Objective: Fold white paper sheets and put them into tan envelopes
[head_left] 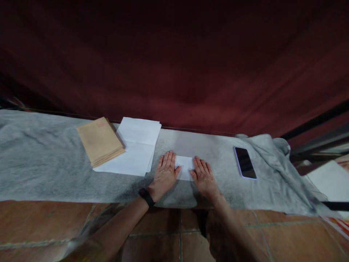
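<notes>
A small folded sheet of white paper [184, 168] lies on the grey cloth between my two hands. My left hand [165, 173] rests flat on the paper's left edge with fingers stretched out, and a dark band sits on that wrist. On the opposite edge, my right hand [204, 177] presses down flat, its fingers extended too. Parts of both paper ends are hidden under the hands. Left of my left hand is a stack of white paper sheets [136, 156], the top one creased across, with a pile of brown envelopes [100, 141] overlapping its left side.
A phone [245, 162] with a lilac case lies right of my right hand. The grey cloth [54, 171] covers a long narrow surface and bunches up at the right. A dark red curtain [174, 80] hangs behind it. Terracotta tiles [40, 222] show below.
</notes>
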Available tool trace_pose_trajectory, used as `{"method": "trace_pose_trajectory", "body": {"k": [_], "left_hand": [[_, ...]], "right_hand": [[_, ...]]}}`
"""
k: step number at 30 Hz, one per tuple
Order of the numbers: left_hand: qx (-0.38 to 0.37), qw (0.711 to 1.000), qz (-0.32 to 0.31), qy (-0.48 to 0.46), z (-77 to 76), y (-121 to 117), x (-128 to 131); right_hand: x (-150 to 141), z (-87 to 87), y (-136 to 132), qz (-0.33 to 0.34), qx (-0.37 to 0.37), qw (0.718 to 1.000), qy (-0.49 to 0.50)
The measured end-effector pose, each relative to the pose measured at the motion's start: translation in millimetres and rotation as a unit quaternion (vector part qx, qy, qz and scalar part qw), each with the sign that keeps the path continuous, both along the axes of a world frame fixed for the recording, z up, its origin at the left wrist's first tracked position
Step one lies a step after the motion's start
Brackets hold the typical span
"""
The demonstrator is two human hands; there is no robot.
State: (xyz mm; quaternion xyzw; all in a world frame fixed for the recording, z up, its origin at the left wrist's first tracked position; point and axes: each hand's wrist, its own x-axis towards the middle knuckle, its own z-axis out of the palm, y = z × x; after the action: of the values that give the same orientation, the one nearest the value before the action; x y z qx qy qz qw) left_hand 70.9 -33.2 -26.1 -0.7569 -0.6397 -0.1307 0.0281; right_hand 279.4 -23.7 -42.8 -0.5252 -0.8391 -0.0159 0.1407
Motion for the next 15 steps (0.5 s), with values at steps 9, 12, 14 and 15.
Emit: {"method": "trace_pose_trajectory", "body": {"k": [9,12,14,15], "left_hand": [[0.027,0.999,-0.011,-0.022,3.0,1,6],[0.010,0.996,-0.082,-0.034,3.9,-2,16],[-0.008,0.992,-0.118,-0.034,1.6,-5,23],[-0.016,0.991,-0.131,-0.032,0.0,-6,25]], "right_hand": [[-9,10.2,3,-0.025,-0.029,0.998,0.047],[-21,17.3,1,0.011,-0.040,0.997,0.065],[-30,20.4,-2,0.041,-0.052,0.995,0.073],[-33,21.2,-4,0.052,-0.059,0.994,0.075]]}}
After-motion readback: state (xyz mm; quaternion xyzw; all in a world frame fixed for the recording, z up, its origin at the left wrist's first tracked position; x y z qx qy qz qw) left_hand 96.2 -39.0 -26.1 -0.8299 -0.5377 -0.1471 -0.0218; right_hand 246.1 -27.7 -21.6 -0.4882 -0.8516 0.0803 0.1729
